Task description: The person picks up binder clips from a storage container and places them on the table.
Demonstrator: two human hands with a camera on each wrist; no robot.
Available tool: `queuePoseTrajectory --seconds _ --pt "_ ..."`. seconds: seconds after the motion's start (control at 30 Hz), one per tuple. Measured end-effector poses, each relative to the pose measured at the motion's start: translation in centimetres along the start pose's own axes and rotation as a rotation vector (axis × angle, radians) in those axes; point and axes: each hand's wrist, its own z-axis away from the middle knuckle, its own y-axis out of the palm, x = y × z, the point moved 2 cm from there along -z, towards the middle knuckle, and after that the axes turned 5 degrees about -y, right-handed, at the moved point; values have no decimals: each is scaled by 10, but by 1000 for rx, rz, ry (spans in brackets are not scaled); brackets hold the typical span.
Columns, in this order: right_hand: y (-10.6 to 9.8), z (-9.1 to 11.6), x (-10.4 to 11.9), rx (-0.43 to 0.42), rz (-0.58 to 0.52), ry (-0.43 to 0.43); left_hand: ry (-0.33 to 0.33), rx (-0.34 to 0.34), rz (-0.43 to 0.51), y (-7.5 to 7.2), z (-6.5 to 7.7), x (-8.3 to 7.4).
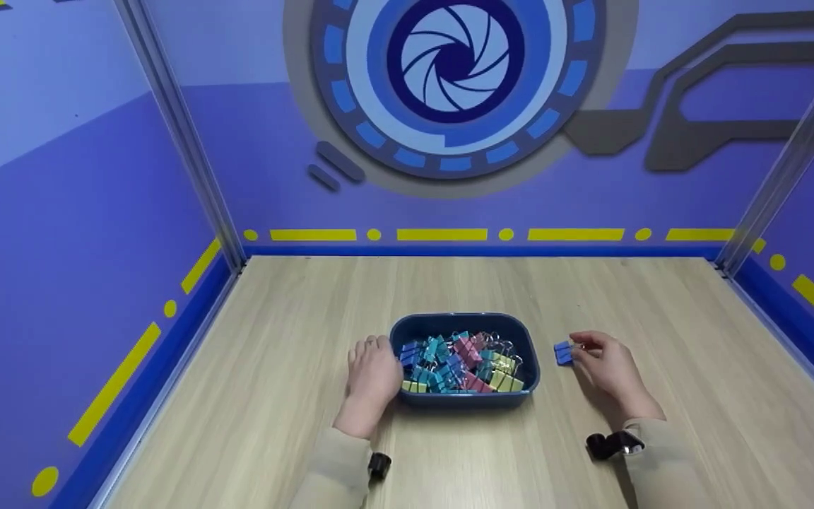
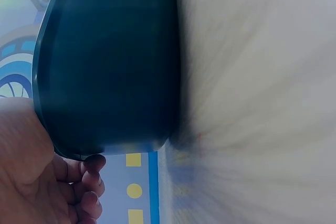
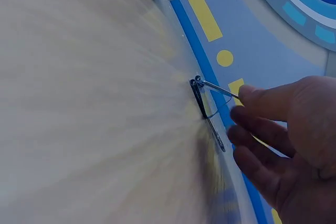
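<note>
A dark blue plastic tub (image 1: 465, 400) stands on the table, full of binder clips (image 1: 453, 364) in blue, teal, pink and yellow. My left hand (image 1: 373, 373) holds the tub's left side at the rim. In the left wrist view, its curled fingers (image 2: 93, 182) sit by the tub's far corner, and the thumb tip is hidden. To the right of the tub, my right hand (image 1: 610, 364) pinches a blue binder clip (image 1: 563, 353) by a wire handle. The right wrist view shows that binder clip (image 3: 200, 98) edge-on, its other handle hanging lower, close over the table.
The light wood table (image 1: 308, 297) is enclosed at the back and sides by blue printed panels (image 1: 258, 162). Metal posts (image 1: 188, 141) stand at the back corners. A black wrist device (image 1: 608, 445) sits by the right sleeve.
</note>
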Motion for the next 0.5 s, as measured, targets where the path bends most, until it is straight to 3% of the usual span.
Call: queuePoseTrajectory --seconds 0.3,0.5 --pt "0 -4 21 -49 -107 2 -23 23 4 1 -2 1" --pt "8 -9 51 -63 -106 -74 -31 44 -5 1 -2 0"
